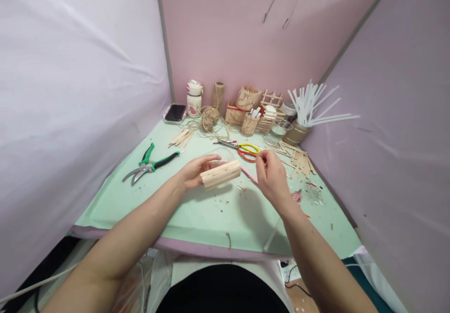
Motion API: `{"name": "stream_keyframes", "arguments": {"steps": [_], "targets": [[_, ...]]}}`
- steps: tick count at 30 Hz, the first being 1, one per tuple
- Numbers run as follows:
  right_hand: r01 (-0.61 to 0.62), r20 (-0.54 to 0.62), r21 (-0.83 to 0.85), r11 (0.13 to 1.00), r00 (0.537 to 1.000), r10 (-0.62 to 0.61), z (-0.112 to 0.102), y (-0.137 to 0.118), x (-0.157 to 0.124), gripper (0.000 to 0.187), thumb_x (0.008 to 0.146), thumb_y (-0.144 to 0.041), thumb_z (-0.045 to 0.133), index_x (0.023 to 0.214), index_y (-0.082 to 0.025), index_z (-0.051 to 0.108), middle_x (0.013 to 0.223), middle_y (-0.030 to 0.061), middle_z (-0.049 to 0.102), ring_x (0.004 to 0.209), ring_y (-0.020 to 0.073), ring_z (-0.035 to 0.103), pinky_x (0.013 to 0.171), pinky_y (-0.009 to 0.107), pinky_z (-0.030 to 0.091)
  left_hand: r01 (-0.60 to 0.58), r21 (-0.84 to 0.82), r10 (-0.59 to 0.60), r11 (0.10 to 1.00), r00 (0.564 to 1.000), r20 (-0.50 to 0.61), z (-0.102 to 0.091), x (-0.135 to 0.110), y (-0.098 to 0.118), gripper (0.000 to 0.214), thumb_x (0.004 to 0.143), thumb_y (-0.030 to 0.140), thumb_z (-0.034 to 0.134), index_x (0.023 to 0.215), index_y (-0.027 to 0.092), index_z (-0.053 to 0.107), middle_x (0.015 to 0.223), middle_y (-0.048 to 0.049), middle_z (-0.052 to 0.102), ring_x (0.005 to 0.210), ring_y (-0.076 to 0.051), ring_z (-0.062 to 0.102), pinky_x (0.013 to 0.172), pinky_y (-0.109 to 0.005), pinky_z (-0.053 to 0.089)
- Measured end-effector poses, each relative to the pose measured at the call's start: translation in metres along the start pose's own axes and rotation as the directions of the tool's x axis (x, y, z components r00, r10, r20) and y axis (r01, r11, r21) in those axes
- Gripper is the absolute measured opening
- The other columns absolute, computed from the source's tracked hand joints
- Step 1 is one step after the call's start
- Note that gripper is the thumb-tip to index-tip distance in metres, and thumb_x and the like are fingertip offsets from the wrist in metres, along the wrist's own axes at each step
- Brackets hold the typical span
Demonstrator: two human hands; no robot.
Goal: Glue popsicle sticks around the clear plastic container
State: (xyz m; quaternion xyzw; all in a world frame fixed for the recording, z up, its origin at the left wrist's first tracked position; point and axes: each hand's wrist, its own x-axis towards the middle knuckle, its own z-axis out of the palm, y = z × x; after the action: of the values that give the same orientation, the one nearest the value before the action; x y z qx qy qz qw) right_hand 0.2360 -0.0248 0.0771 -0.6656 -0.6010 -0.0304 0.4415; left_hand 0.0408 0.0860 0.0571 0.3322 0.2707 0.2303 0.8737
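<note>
My left hand point(199, 171) grips a piece made of wooden craft sticks point(221, 174) joined side by side, its face tilted toward me above the table. To its right, my right hand point(271, 174) is closed in a pinch, apart from the craft-stick piece; I cannot make out what its fingertips hold, if anything. A slim pink tool point(249, 174) shows beside that hand, partly hidden by it. Just beyond the hands lie scissors with yellow handles point(249, 148) and red-orange handles point(247, 155).
Green-handled pruning shears point(151, 166) lie left. Behind are a phone point(175, 113), bottle point(194, 99), twine ball point(210, 118) and pen holder point(250, 125). White glue sticks point(312, 104) fan out of a cup at right, near loose craft sticks point(300, 163). Fabric walls enclose the table.
</note>
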Motion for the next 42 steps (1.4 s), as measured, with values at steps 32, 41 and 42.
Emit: {"name": "stream_keyframes", "arguments": {"steps": [32,41,42], "targets": [[-0.272,0.368,0.291,0.917,0.917,0.156,-0.037,0.015,-0.088,0.016,0.089,-0.034,0.056,0.089,-0.023,0.067,0.086,0.0032,0.069,0.079,0.0183,0.064,0.072,0.028,0.048,-0.483,0.823,0.621,-0.300,0.556,0.553,0.056,-0.063,-0.070,0.020,0.093,0.028,0.057,0.106,0.014,0.064,0.101,-0.0086,0.071,0.099,-0.018,0.064,0.092,-0.031,0.048],[-0.324,0.533,0.298,0.898,0.837,0.125,-0.033,-0.008,-0.101,0.025,0.089,-0.042,0.060,0.075,-0.022,0.062,0.069,0.0001,0.059,0.063,0.0148,0.054,0.058,0.024,0.045,-0.613,0.710,0.701,0.346,0.672,0.239,0.050,-0.071,-0.116,0.012,0.087,0.023,0.065,0.085,0.015,0.074,0.079,-0.0049,0.072,0.075,-0.013,0.066,0.074,-0.022,0.051],[-0.330,0.535,0.302,0.894,0.835,0.128,-0.032,-0.009,-0.101,0.024,0.088,-0.042,0.060,0.075,-0.021,0.062,0.069,0.0000,0.059,0.063,0.0146,0.054,0.058,0.024,0.045,-0.622,0.697,0.705,0.357,0.669,0.235,0.049,-0.071,-0.115,0.012,0.087,0.022,0.064,0.085,0.015,0.074,0.079,-0.0053,0.072,0.075,-0.014,0.066,0.074,-0.022,0.051]]}}
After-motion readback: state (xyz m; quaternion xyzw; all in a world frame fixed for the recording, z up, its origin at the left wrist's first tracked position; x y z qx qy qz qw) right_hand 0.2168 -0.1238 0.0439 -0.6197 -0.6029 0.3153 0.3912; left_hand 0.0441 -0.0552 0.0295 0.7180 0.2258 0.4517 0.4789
